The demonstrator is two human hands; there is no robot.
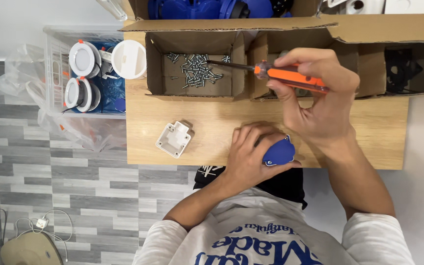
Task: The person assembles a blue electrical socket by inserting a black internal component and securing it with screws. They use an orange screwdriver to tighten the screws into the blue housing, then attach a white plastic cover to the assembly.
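Observation:
My right hand [315,100] grips an orange-handled screwdriver [290,77] whose dark shaft points left, its tip over a pile of small screws [196,70] inside a cardboard box compartment [155,64]. My left hand [251,154] is closed around a blue plastic part [279,152] near the front edge of the wooden table [212,122]. A white square plastic part [174,139] lies on the table to the left of my left hand, untouched.
A clear bin [55,64] at the left holds round white lamp fittings [84,59] and blue pieces. More cardboard compartments [393,64] sit to the right. A box of blue parts [197,8] is at the back. Grey plank floor lies below left.

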